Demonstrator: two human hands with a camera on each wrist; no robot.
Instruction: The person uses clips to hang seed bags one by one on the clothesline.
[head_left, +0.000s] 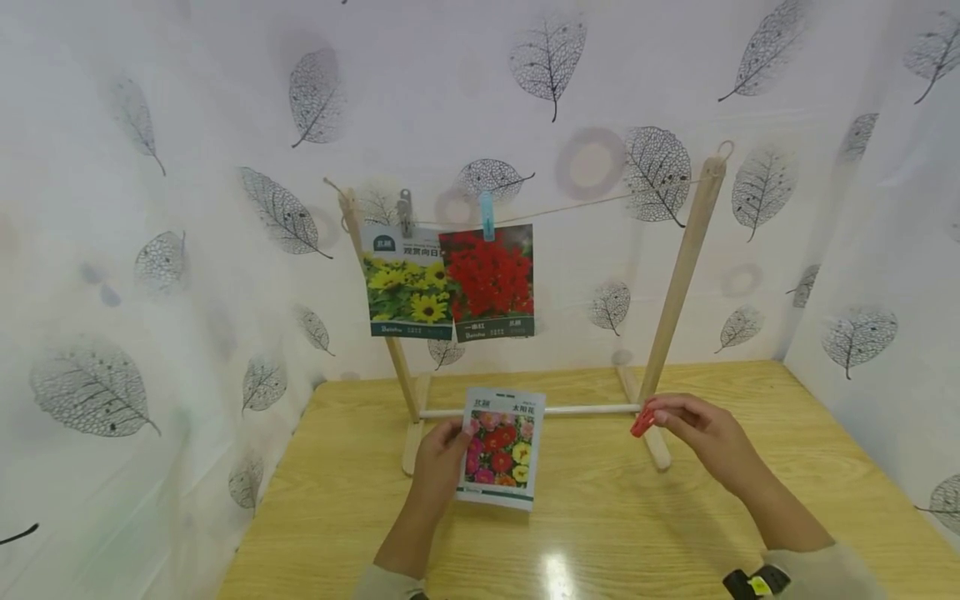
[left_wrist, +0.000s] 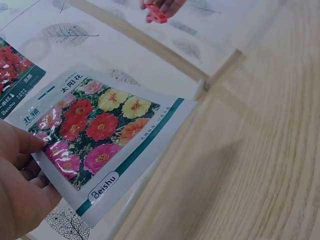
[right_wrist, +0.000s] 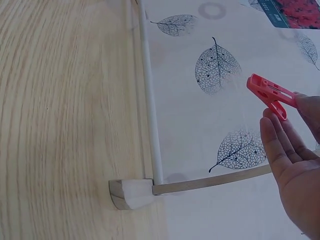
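Between thumb and fingers my left hand pinches the left edge of a flower seed packet, printed with pink, red and yellow blooms. In the left wrist view the packet faces up, tilted, and hides part of the fingers. My right hand holds a red clothespin by its handle ends, near the right post. The right wrist view shows the clothespin between thumb and fingertips, its gripping end pointing away. Two more packets hang from a string: a yellow-flower packet and a red-flower packet.
A grey clothespin and a blue clothespin sit on the string. The string spans a wooden stand with a left post, a right post and a white crossbar. Leaf-patterned curtains surround the wooden table.
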